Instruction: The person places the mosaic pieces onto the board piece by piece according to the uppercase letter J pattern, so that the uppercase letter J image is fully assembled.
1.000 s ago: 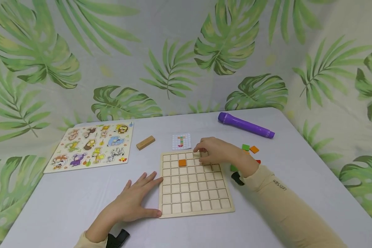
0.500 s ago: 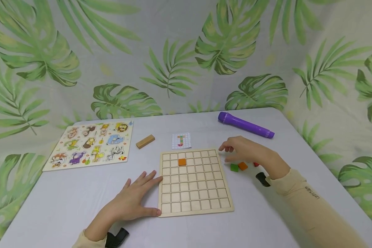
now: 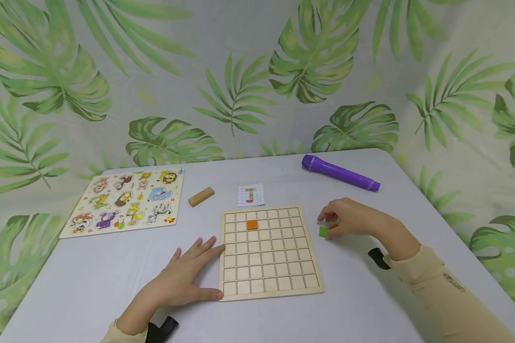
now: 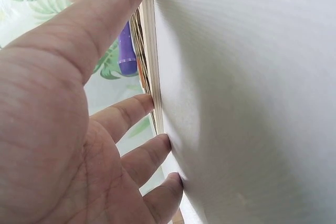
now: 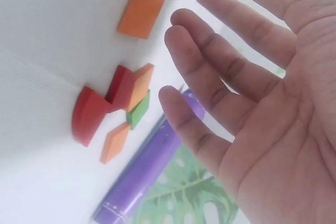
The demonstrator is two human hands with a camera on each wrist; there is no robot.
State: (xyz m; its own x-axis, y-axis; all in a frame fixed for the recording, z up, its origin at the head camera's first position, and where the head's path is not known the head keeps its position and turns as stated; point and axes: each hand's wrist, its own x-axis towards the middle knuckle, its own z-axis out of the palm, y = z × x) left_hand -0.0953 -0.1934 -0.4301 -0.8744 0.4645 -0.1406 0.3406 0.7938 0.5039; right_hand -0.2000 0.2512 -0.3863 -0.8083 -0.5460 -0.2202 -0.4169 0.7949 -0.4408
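Note:
A wooden grid board [image 3: 261,259] lies on the table, with one orange square tile [image 3: 252,225] in its second row. My left hand [image 3: 181,281] has its fingers spread; the thumb and index fingertip touch the board's left edge. To the right of the board, my right hand [image 3: 355,219] is over loose tiles, its fingers loosely bent. A green tile [image 3: 323,232] shows beside the thumb, and an orange tile is partly covered. In the right wrist view nothing lies between the fingers, and the orange tile [image 5: 142,10] sits apart from them.
Beyond that hand lie a red curved-edge tile [image 5: 88,116], a red tile [image 5: 120,86] and several others. A purple toy microphone [image 3: 341,173] is at the back right. Behind the board are a pattern card [image 3: 242,196], a wooden block [image 3: 201,196] and an animal puzzle [image 3: 126,214].
My right hand has moved right from over the board's upper part, then lowered toward the green and orange tiles. The left hand stays at the board's edge.

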